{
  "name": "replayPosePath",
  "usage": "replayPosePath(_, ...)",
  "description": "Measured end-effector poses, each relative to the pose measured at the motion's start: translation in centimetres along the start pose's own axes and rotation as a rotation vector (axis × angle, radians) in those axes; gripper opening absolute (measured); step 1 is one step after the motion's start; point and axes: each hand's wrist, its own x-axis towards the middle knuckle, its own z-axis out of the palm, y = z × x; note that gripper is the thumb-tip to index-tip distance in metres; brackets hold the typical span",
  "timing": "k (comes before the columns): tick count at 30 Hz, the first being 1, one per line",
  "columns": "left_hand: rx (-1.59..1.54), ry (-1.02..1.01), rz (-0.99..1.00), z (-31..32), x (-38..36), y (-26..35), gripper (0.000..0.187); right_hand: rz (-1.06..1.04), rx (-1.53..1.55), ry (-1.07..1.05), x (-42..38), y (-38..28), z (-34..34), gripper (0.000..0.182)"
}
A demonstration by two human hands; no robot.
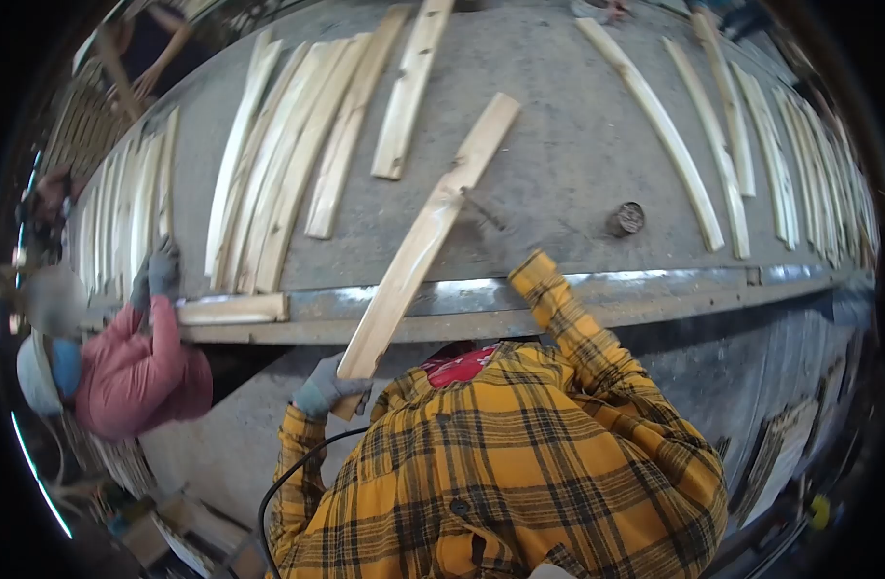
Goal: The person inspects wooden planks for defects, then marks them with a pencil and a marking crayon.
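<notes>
A long pale wooden board (418, 251) slants from my lap area up over the table. My left hand (325, 388), in a grey glove, is closed round its near end. A wet-looking whitish streak runs along the board's upper face. My right hand (508, 241) is smeared by motion beyond the yellow plaid cuff. From it a slim dark tool (485, 209) reaches to the board's edge; blur hides its exact kind. Right of that hand a small round can (626, 219) stands on the table, its dark contents hard to make out.
The grey table (548, 135) has a metal-faced front edge (452, 295). Several wooden strips (298, 164) lie at left, with more strips (654, 116) at right. A co-worker in a pink top (148, 372) handles strips at left. Other people stand across the table.
</notes>
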Motion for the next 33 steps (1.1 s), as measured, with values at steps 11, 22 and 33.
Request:
replayPosePath(11,0.014,-0.202,0.107,8.2,5.4,9.7,0.034,0.54,0.74,-0.054,-5.2,-6.5,-4.7,0.065)
replayPosePath(22,0.075,-0.65,0.29,34.2,17.8,14.1,0.054,0.436,0.795,0.673,-9.2,4.2,-30.3,0.069)
replayPosePath(33,0.099,-0.622,0.07,46.2,23.5,15.5,0.043,0.717,-0.035,0.479,-14.5,29.2,-75.9,0.037)
